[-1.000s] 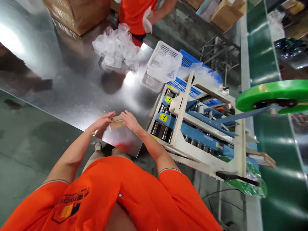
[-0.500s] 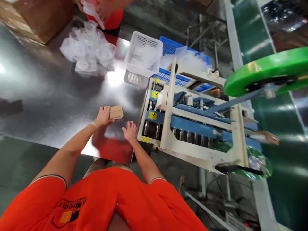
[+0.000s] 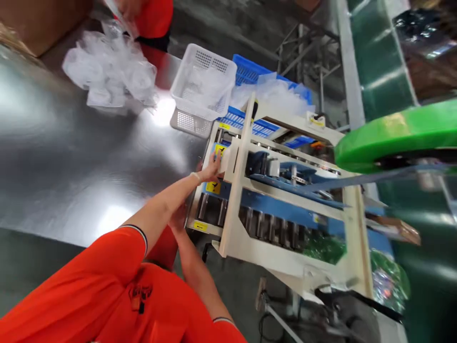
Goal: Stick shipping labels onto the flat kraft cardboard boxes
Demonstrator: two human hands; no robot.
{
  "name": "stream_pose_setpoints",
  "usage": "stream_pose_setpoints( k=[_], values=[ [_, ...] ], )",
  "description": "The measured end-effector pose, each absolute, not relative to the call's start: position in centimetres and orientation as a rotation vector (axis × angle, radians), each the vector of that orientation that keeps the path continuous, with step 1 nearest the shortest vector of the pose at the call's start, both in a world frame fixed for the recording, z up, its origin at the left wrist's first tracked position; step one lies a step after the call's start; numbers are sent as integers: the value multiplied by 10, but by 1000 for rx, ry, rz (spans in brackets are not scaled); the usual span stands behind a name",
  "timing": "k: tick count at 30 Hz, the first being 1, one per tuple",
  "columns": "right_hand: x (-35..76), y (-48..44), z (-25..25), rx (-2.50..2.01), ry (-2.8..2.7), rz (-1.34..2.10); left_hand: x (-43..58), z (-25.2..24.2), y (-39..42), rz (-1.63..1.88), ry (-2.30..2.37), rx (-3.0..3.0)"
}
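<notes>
At the infeed of a carton taping machine [image 3: 233,190], my left hand [image 3: 212,169] reaches between the blue side guides. Its fingers and thumb are around the rear of a small cardboard box [image 3: 223,166], most of which is hidden by the hand and the cream frame. My right hand [image 3: 177,218] is lower, beside the table edge, partly covered by my left forearm and blurred. Its fingers cannot be made out.
A white basket [image 3: 183,95] of clear plastic pieces stands at the table's far edge, near a blue crate [image 3: 246,71]. More clear plastic [image 3: 110,71] is piled on the metal table [image 3: 89,176]. A green tape roll [image 3: 392,136] overhangs the machine. Another person's hand [image 3: 130,7] is at upper left.
My left hand has carried the small box rightward from the metal table into the machine's entry. My right hand has drawn back toward my body, under the left forearm. The view has shifted.
</notes>
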State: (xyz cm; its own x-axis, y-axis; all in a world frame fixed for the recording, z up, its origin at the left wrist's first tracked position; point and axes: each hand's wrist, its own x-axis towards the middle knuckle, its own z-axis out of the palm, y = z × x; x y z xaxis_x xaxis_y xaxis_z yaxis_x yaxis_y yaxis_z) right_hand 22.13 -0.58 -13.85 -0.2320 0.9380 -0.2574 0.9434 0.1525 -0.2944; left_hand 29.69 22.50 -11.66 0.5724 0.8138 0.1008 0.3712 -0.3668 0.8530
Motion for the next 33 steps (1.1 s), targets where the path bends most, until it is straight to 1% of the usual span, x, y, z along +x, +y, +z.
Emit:
stream_pose_setpoints(
  k=[3, 6, 8, 11, 14, 17, 20, 22, 28, 33],
  values=[
    [222, -5, -143, 2170, 2309, -620, 233, -122, 193, 752, 984, 1958],
    [220, -5, -146, 2363, 2358, -564, 106, -116, 155, 817, 1116, 1946],
    [222, -3, -147, 2404, 2345, -528, 5, -109, 129, 862, 1371, 1871],
    [229, 0, -146, 2434, 2326, -440, -154, -102, 91, 1065, 1899, 1593],
    [229, 8, -147, 2616, 2290, -291, -303, -100, 55, 1242, 2216, 1327],
    [196, 23, -150, 2830, 2211, -157, -426, -101, 31, 1415, 2417, 1066],
    [112, 49, -144, 2932, 2199, -126, -520, -97, 27, 1522, 2470, 870],
    [31, 74, -135, 2849, 2287, -257, -569, -89, 33, 1520, 2456, 814],
    [-217, 175, -109, 2332, 2802, -849, -680, -63, 45, 1501, 2456, 685],
    [-372, 240, -83, 1996, 2842, -1449, -742, -65, 34, 1575, 2455, 425]
  ],
)
